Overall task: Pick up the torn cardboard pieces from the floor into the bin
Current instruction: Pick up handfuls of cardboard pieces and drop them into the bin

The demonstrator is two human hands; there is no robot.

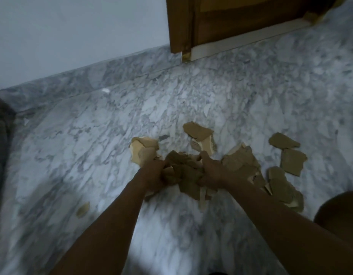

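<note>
Head view shows our left hand (pixel 154 175) and right hand (pixel 212 171) with fingers curled and pressed from both sides on a bundle of cardboard pieces (pixel 183 171) between them, low over the floor (pixel 92 147). We judge the task is at an early stage: many pieces (pixel 292 161) lie beyond and right of our fingers. No bin is visible, and blur hides the exact grip.
</note>
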